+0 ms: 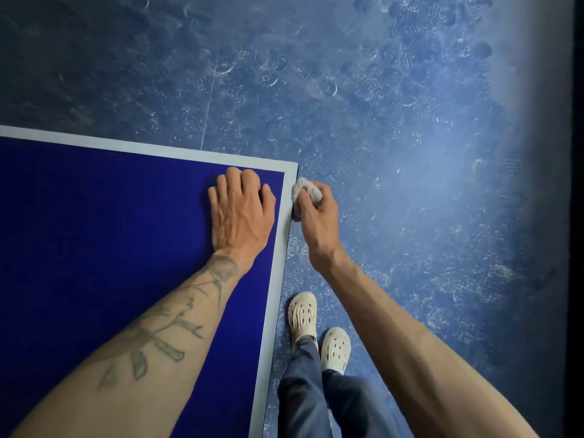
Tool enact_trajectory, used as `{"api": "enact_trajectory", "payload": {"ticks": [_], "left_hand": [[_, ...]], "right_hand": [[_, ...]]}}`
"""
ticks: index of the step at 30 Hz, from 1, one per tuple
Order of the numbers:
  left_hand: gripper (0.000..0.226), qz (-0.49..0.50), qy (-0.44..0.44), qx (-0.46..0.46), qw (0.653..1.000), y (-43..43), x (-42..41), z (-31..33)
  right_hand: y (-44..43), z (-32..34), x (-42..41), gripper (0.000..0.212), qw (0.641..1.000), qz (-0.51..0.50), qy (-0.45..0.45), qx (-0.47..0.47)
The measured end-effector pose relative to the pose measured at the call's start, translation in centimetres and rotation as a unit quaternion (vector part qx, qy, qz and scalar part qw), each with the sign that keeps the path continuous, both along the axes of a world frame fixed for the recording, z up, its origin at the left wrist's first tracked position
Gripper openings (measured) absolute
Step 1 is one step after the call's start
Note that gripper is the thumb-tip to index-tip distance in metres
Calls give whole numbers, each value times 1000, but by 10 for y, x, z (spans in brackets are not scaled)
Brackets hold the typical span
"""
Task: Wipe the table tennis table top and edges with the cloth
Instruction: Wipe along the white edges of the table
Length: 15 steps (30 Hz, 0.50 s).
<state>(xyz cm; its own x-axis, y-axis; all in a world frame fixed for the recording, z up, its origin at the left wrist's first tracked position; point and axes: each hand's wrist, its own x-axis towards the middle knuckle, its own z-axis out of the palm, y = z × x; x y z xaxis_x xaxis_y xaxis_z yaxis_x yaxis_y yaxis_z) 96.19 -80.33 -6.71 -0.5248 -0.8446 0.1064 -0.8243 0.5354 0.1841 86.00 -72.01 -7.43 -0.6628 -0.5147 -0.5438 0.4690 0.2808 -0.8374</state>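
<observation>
The dark blue table tennis table [94, 216] with a white border line fills the lower left; its far right corner lies near the middle of the view. My left hand [241, 213] rests on the top just inside that corner, fingers curled under, holding nothing. My right hand [316, 216] grips a bunched pale grey cloth [308, 189] and holds it against the table's right side edge, just below the corner. Most of the cloth is hidden by my fingers.
A scuffed blue floor [379, 105] surrounds the table. My legs in dark trousers and cream perforated clogs [319, 327] stand close beside the right edge of the table. A dark strip runs down the far right of the view.
</observation>
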Motion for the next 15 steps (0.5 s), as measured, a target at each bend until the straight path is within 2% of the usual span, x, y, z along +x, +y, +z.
{"api": "enact_trajectory", "payload": {"ticks": [7, 12, 14, 15], "left_hand": [[21, 5, -5, 21, 1000, -1, 0, 1], [18, 73, 22, 23, 997, -17, -19, 2], [19, 97, 11, 12, 995, -19, -23, 0], [19, 101, 8, 9, 995, -19, -25, -1]], "right_hand": [[29, 6, 33, 12, 998, -16, -55, 28], [-27, 9, -19, 8, 998, -24, -56, 25], [-47, 8, -43, 6, 999, 29, -32, 10], [-53, 8, -55, 6, 995, 100, -11, 6]]}}
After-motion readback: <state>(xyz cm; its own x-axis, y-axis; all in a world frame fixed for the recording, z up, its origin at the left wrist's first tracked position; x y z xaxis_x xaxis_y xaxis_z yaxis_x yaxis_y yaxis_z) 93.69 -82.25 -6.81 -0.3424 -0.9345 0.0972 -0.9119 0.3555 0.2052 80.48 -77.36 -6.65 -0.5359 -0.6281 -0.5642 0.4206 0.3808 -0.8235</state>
